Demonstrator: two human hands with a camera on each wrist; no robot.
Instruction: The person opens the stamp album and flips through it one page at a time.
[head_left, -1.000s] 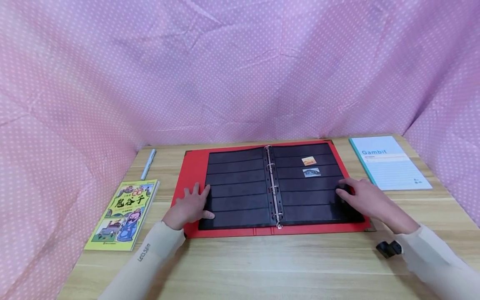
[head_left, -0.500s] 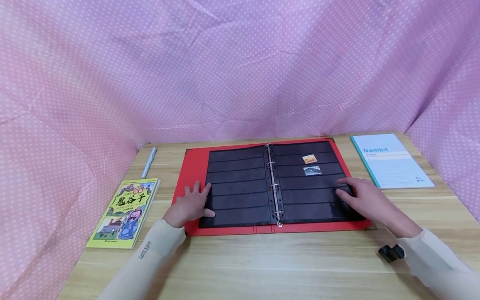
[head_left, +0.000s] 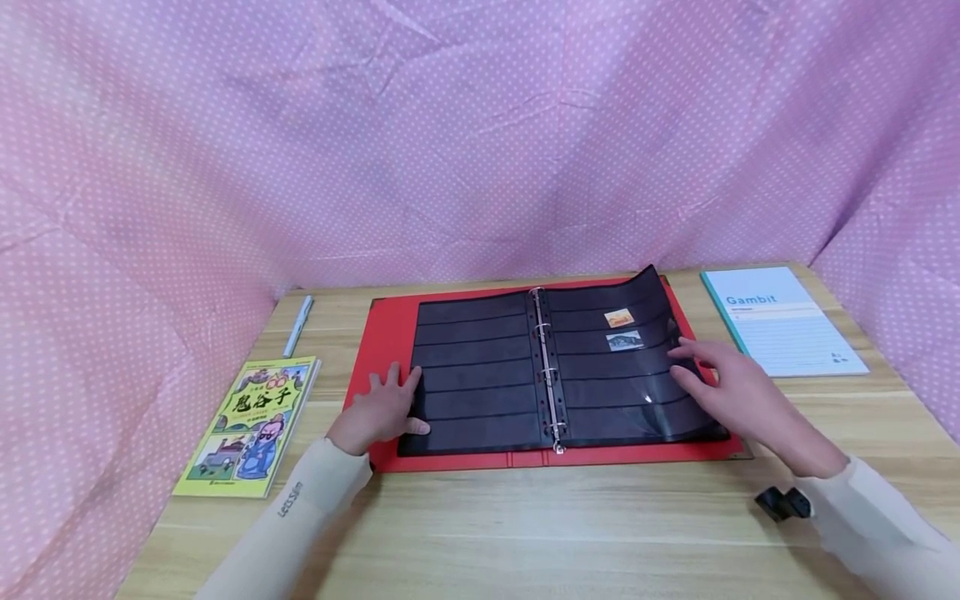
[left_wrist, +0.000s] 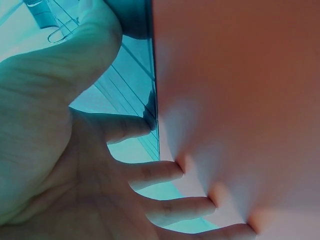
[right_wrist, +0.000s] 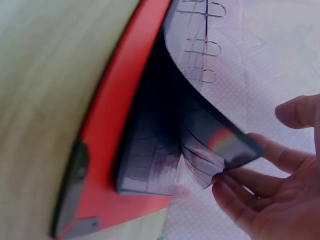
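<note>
A red ring-binder stamp album (head_left: 390, 337) lies spread with black strip-pocket pages. On its right page (head_left: 600, 383) sit two small stamps, an orange one (head_left: 619, 318) and a grey one (head_left: 625, 341). That page's outer edge is raised and bowed, its far corner standing up. My right hand (head_left: 731, 387) touches the edge; in the right wrist view its fingertips (right_wrist: 222, 180) lie against the lifted page, the thumb apart. My left hand (head_left: 378, 408) rests with spread fingers on the red cover and the left page's (head_left: 480, 375) outer edge.
A yellow picture-covered book (head_left: 243, 429) lies at the left, with a pale pen (head_left: 297, 327) beyond it. A "Gambit" notebook (head_left: 783, 321) is at the back right. Pink dotted cloth (head_left: 480, 167) hangs behind the wooden table (head_left: 525, 533).
The right page's outer edge has risen from lying flat, its far corner now up and curved. My right hand has shifted slightly with it. The left hand stays put.
</note>
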